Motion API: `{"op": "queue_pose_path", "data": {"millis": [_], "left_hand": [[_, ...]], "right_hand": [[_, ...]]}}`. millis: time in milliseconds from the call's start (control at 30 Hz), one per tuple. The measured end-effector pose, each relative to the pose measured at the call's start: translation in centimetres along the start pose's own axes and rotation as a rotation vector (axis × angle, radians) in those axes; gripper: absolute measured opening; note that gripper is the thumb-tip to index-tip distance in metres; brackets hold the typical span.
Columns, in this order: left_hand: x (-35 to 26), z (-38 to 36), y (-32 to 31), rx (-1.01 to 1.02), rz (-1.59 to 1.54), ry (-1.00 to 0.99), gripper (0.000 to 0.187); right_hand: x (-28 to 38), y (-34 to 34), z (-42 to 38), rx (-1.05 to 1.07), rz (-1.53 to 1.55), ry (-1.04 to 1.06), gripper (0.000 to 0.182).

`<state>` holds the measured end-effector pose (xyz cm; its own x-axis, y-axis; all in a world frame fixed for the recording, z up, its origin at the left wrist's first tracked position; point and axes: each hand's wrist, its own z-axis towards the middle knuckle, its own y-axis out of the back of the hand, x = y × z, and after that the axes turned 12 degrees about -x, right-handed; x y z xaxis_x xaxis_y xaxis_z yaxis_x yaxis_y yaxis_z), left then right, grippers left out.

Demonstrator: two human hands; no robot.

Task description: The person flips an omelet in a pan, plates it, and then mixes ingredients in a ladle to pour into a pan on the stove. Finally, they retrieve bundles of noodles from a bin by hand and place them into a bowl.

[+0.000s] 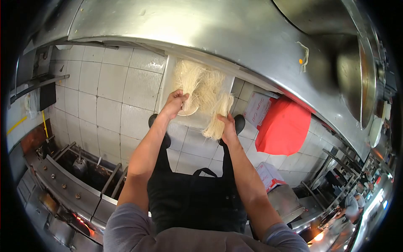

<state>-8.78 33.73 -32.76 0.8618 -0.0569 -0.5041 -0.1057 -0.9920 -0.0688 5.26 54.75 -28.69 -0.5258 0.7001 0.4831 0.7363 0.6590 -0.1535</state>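
A pale plastic bin (pixel 166 77) of thin dry noodles (pixel 212 82) stands low in front of me, partly under the steel counter. My left hand (pixel 175 104) is closed on strands of noodles at the bin's left side, and they run up into the pile. Just beside its fingers shows the rim of a round, light-coloured dish (pixel 191 111). My right hand (pixel 228 127) grips a separate bundle of noodles (pixel 217 122) over the bin's near right corner. The bundle's lower end hangs past the bin edge.
A steel counter (pixel 235 38) runs across the top, with a few noodle strands on it. At the right are a red bag (pixel 283 126), white-and-red cartons (pixel 268 175) and a metal pot (pixel 285 203). Stoves with flames (pixel 84 224) stand at lower left; another person (pixel 351 206) is far right.
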Motion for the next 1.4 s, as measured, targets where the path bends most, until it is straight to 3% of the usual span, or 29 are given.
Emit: {"op": "queue_pose_path", "data": {"millis": [167, 333, 567, 667, 767, 867, 933, 1067, 1133, 1233, 1267, 1333, 1400], "left_hand": [[-0.6, -3.0, -1.9, -0.055, -0.106, 0.046, 0.021], [0.3, -3.1, -1.6, 0.047, -0.05, -0.049, 0.02], [0.5, -3.3, -2.2, 0.178, -0.022, -0.148, 0.03], [1.8, -2.9, -3.1, 0.105, -0.048, -0.174, 0.031], [4.1, -1.4, -3.3, 0.047, -0.124, -0.358, 0.028], [1.5, -4.0, -4.2, 0.01, -0.22, -0.193, 0.035], [1.8, -3.8, -3.9, -0.001, -0.211, -0.195, 0.038], [1.9, -3.0, -2.8, -0.084, -0.208, -0.171, 0.05], [2.0, -2.8, -2.5, -0.036, -0.176, -0.208, 0.048], [1.3, -3.9, -2.9, 0.078, -0.156, -0.235, 0.045], [1.1, -4.3, -3.1, 0.124, -0.153, -0.239, 0.043], [1.6, -3.9, -2.6, 0.137, -0.19, -0.129, 0.031], [1.1, -4.2, -1.9, 0.173, -0.301, -0.012, 0.023]], "right_hand": [[1.0, -0.9, 1.5, 0.0, 0.1, -0.103, 0.046], [1.0, -2.0, 4.1, 0.027, 0.018, -0.151, 0.053], [1.5, -3.2, 5.4, 0.097, -0.037, -0.067, 0.044], [1.4, -3.6, 5.4, 0.113, -0.053, -0.022, 0.046], [1.2, -3.7, 5.6, 0.127, -0.083, 0.057, 0.048], [1.5, -4.1, 5.6, 0.115, -0.041, 0.011, 0.047], [1.9, -4.4, 5.7, 0.09, -0.021, -0.094, 0.044], [1.7, -4.1, 7.2, -0.025, -0.065, -0.021, 0.036], [0.8, -3.9, 8.0, -0.003, -0.07, 0.036, 0.032], [2.4, -7.3, 4.3, 0.078, 0.016, -0.155, 0.036], [2.2, -7.5, 4.3, 0.119, -0.04, -0.096, 0.04], [1.9, -7.8, 4.7, 0.2, -0.152, 0.025, 0.047], [2.5, -7.2, 5.3, 0.191, -0.175, -0.076, 0.046]]}}
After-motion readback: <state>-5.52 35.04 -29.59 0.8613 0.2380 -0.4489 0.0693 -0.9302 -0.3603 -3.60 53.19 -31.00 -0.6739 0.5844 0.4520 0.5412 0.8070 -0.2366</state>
